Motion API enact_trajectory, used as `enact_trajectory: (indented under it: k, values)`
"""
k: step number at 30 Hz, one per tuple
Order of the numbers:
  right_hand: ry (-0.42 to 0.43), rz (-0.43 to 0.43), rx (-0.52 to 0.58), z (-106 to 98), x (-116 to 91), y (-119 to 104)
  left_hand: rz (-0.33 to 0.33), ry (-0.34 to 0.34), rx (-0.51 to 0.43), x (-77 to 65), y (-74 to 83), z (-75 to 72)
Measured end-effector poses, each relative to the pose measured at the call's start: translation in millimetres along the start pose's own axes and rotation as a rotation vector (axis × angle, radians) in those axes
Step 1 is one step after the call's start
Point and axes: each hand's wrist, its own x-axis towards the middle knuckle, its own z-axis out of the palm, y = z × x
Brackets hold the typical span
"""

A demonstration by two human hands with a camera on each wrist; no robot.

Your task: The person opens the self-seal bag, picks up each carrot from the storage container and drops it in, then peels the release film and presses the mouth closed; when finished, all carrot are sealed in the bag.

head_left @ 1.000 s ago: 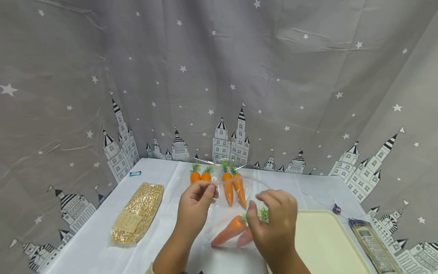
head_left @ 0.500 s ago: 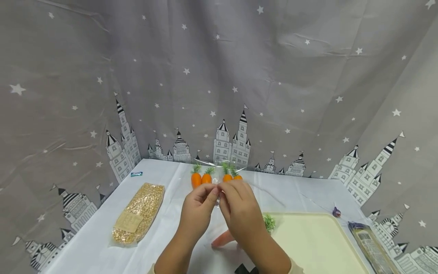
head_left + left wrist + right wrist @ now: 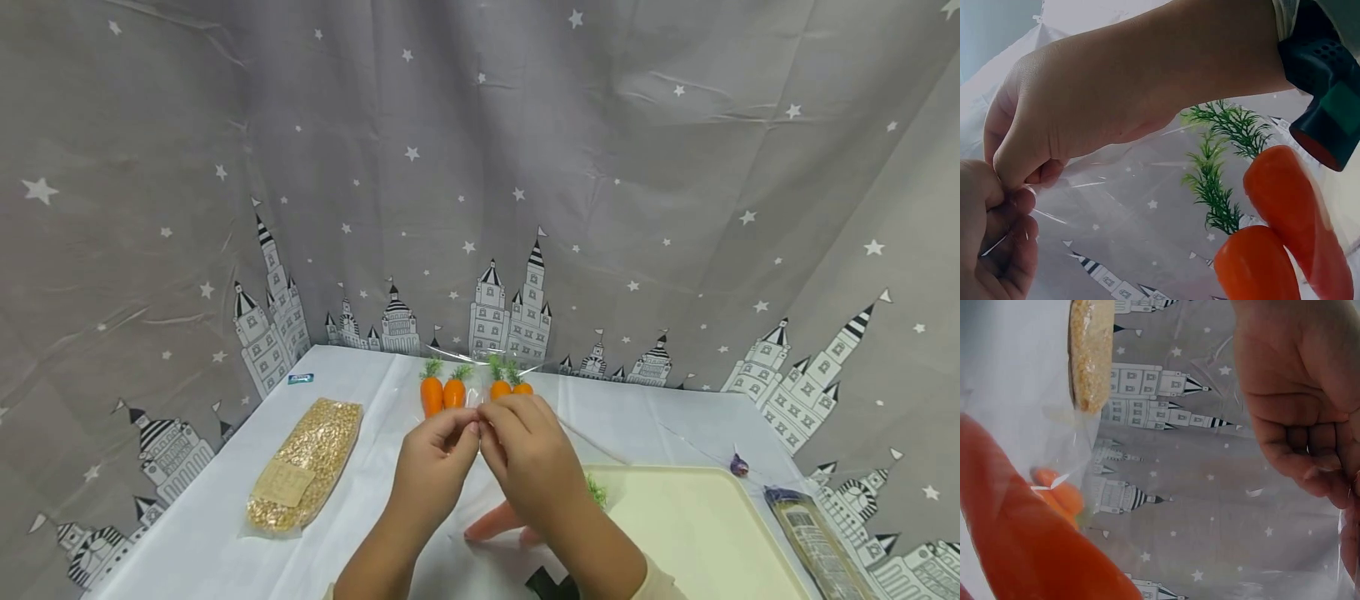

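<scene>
My left hand (image 3: 437,467) and right hand (image 3: 536,462) meet fingertip to fingertip over the near middle of the table. Both pinch the top edge of a clear plastic bag (image 3: 1116,165), its film spreading out below the fingers in the left wrist view. Two artificial carrots show under the hands, the nearer one (image 3: 1254,262) orange with feathery green leaves; my right forearm partly hides them in the head view. Beyond the hands lie more carrots (image 3: 431,396) under clear film, two on the left and two on the right, the right pair mostly covered by my right hand.
A packet of yellow grains (image 3: 311,462) with a brown label lies on the left. Behind it sits a small blue-green packet (image 3: 300,378). A cream tray (image 3: 697,533) is at the right, with a purple wrapped piece (image 3: 738,465) and a long dark-edged packet (image 3: 821,542) beside it.
My right hand has come in leftward from near the tray, meeting the left and pinching the bag's edge. Over the last half second both hands barely shift.
</scene>
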Motion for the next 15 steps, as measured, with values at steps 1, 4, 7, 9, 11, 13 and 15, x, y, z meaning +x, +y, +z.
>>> enact_trajectory:
  k: [1, 4, 7, 9, 11, 13, 15]
  values:
    - [-0.004, -0.009, -0.003, -0.6, 0.7, 0.7, 0.011, 0.004, 0.018, 0.2, 0.1, -0.1]
    - [-0.005, -0.048, -0.024, -2.4, 3.4, 3.3, 0.054, 0.009, 0.062, 0.9, 1.5, -0.6]
    - [0.0, -0.092, -0.044, -4.3, 6.0, 5.9, 0.097, 0.01, 0.094, 1.1, 3.1, -1.7]
    - [0.006, -0.116, -0.053, -5.5, 7.3, 7.1, 0.116, 0.007, 0.107, 1.4, 3.9, -2.2]
    - [0.012, -0.134, -0.055, -6.8, 8.5, 8.1, 0.132, 0.002, 0.114, 1.7, 4.8, -2.8]
    - [0.021, -0.145, -0.049, -7.9, 9.7, 9.1, 0.152, -0.005, 0.119, 2.2, 5.7, -3.5]
    - [0.036, -0.155, -0.042, -9.1, 11.1, 9.9, 0.174, -0.008, 0.125, 2.8, 7.3, -4.4]
